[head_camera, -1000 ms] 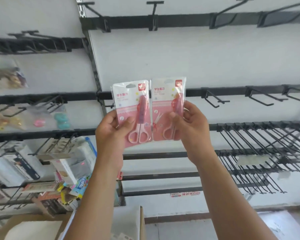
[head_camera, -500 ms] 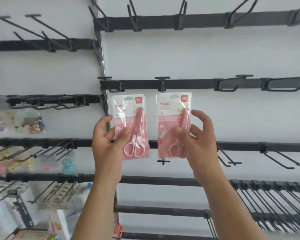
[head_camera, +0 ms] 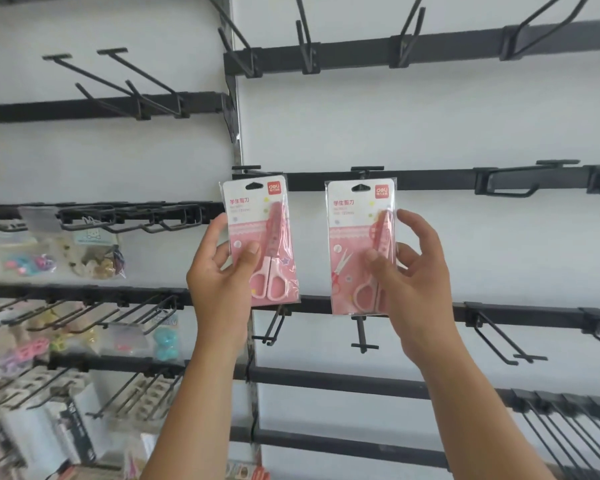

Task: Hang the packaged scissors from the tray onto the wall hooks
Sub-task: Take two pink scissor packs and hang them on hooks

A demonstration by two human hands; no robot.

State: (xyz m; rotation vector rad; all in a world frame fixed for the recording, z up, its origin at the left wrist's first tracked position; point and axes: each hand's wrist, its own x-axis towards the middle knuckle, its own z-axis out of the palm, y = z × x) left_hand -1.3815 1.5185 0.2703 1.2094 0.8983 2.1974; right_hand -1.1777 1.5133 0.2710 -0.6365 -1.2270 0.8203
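Two pink packaged scissors are held up against the white wall. My left hand (head_camera: 222, 271) grips the left pack (head_camera: 258, 237) by its lower half, thumb on its front. My right hand (head_camera: 407, 271) pinches the right pack (head_camera: 359, 247) the same way. Each pack's hang hole sits just below a black wall hook: the left hook (head_camera: 246, 168) above the left pack, the middle hook (head_camera: 367, 169) above the right pack. Both packs are upright and a hand's width apart. The tray is out of view.
Black rails (head_camera: 430, 180) with several bare hooks cross the wall above, below and to the right. At left, hooks carry small bagged goods (head_camera: 94, 254) and clips (head_camera: 165, 341). Boxed stock (head_camera: 49, 438) fills the lower left.
Both hands have risen toward the hook rail and moved apart, so the two packs no longer touch. The view has tilted upward along the wall.
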